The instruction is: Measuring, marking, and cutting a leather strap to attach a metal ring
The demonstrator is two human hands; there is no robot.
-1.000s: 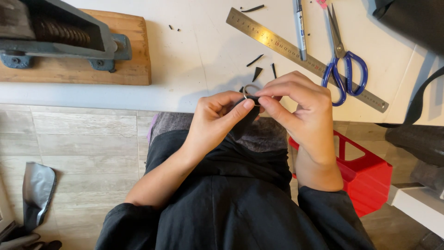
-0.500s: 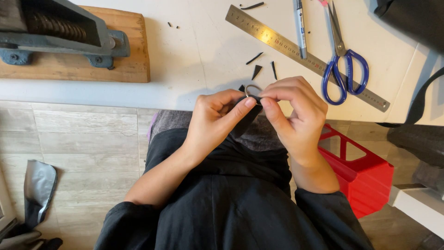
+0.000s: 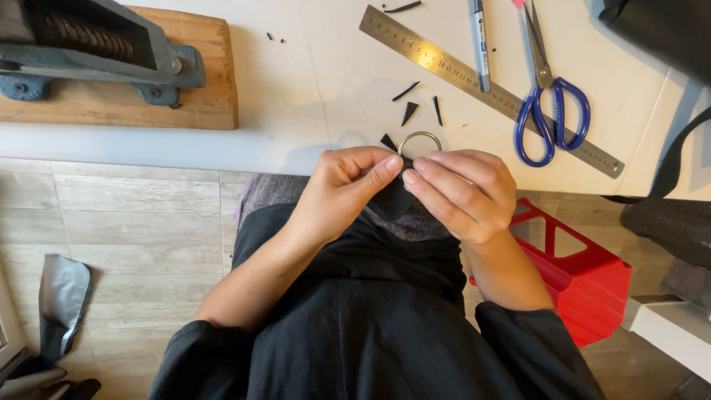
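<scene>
fingers of both hands meet at the table's near edge, pinching a small metal ring (image 3: 421,140) and a piece of black strap (image 3: 392,198) between them. left hand (image 3: 348,185) curls with its thumb and forefinger pressed together on the strap's upper end, right beside the ring. right hand (image 3: 463,191) comes in from the other side, fingertips closed on the same spot, so the two sets of fingertips touch. only the top arc of the ring shows above the fingers; the strap seems to pass through it, though the fingers hide the join. the strap's loose end hangs down over the person's lap, against dark clothing.

on the white table (image 3: 296,81) just beyond the ring lie a few black offcuts (image 3: 409,111). further back, a steel ruler (image 3: 474,78) runs diagonally toward the right, a grey pen (image 3: 480,44) lies across it, and blue-handled scissors (image 3: 552,104) rest over its right part. at the far left, a heavy grey cast-iron tool (image 3: 96,48) sits on a wooden board (image 3: 200,89), well apart from the hands.

below the table edge, a red plastic bin (image 3: 585,274) stands on the floor beside the right forearm.
</scene>
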